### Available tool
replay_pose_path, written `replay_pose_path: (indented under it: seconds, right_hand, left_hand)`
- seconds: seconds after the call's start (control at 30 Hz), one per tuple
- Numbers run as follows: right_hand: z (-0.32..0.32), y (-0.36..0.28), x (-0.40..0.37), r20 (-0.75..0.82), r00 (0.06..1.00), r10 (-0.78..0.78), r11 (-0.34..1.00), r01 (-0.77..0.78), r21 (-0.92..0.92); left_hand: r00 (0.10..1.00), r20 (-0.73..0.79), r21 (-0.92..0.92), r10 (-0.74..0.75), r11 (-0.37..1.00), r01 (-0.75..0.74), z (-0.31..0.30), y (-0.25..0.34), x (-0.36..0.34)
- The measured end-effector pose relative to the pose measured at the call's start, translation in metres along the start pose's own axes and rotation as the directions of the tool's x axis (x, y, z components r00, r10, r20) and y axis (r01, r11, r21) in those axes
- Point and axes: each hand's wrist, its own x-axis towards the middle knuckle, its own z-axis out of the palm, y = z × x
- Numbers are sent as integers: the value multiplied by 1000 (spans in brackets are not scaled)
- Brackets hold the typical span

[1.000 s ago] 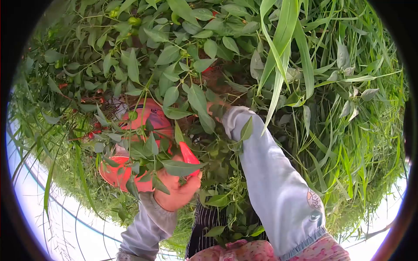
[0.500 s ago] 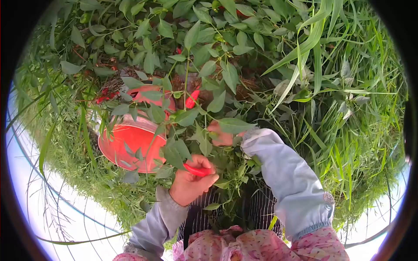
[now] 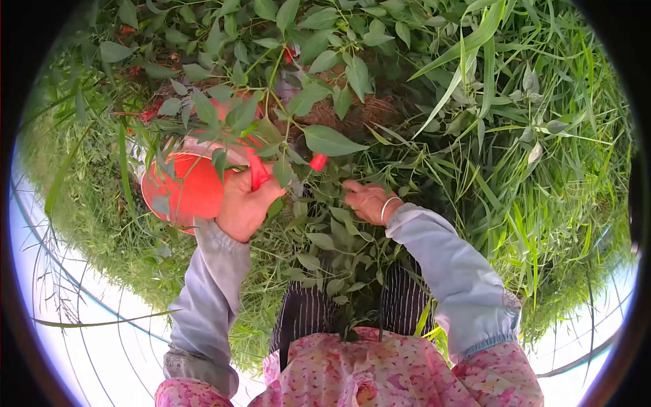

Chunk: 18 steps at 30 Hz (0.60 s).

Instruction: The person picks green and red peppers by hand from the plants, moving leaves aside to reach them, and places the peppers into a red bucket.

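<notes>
My left hand (image 3: 243,205) is closed on a red chili pepper (image 3: 258,171), at the right rim of a red bucket (image 3: 178,193). Leaves cover part of its fingertips. Just to the right, another red chili pepper (image 3: 318,161) shows among the leaves of the pepper plant (image 3: 332,140). Below and right of that pepper is my right hand (image 3: 369,203), with a pale bracelet at the wrist. Its fingers are curled in among the stems and leaves, and what they hold, if anything, is hidden.
Tall grass (image 3: 542,224) crowds the right side. More red peppers (image 3: 290,54) show through the foliage higher up. Leafy branches hang over the bucket and partly hide it. My striped trouser legs (image 3: 305,315) are below, with foliage between them.
My left hand has moved up and left to the bucket with a red pepper in it. My right hand has shifted slightly right and shows more. The branches have shifted, and the view has tilted slightly.
</notes>
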Motion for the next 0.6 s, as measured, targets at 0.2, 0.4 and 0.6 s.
replay_pose_path:
  seconds: [0.2,0.4,0.6]
  right_hand:
    - [-31,-16,-12,91,993,-80,948,104,-301]
    - [-5,-2,-12,-197,978,-69,997,64,-33]
    - [-30,-8,-21,-24,999,23,998,-24,-62]
  left_hand:
    - [864,330,921,382,71,-383,53,-86,99]
    - [980,150,556,129,809,-192,56,-129,68]
    - [963,61,-390,-262,882,265,49,-85,25]
